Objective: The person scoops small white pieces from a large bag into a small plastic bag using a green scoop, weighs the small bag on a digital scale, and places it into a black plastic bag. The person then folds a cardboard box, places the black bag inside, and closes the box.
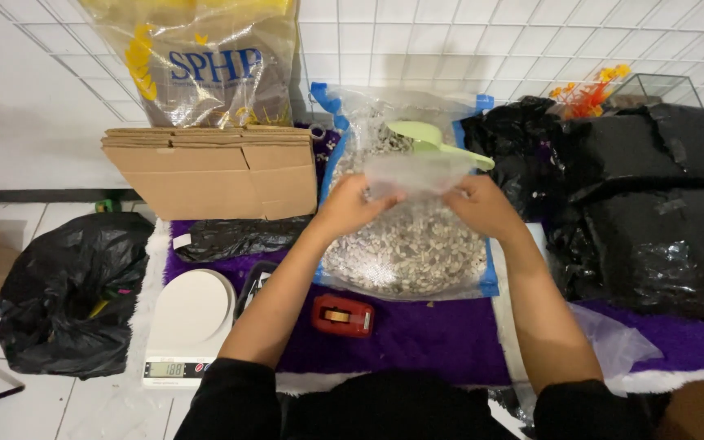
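Both hands are raised over the middle of the purple mat (417, 338), each pinching an upper edge of a small clear plastic bag (417, 173): the left hand (350, 205) grips its left side between thumb and fingers, the right hand (482, 208) its right side, and the film hangs slack between them. The bag looks thin, limp and nearly weightless, likely slippery, so it is best held at the mouth edges, as it is now. Directly beneath lies a large open sack of pale gravel (409, 244) with blue trim, which looks heavy and shapeless, and a light green plastic scoop (433, 140) rests at its far end. Near the mat's front edge sits a red tape dispenser (342, 315); at its left edge stands a white digital kitchen scale (187, 326). Folded cardboard (213, 167) leans at the far left, and black plastic bags (653, 204) are piled on the right.
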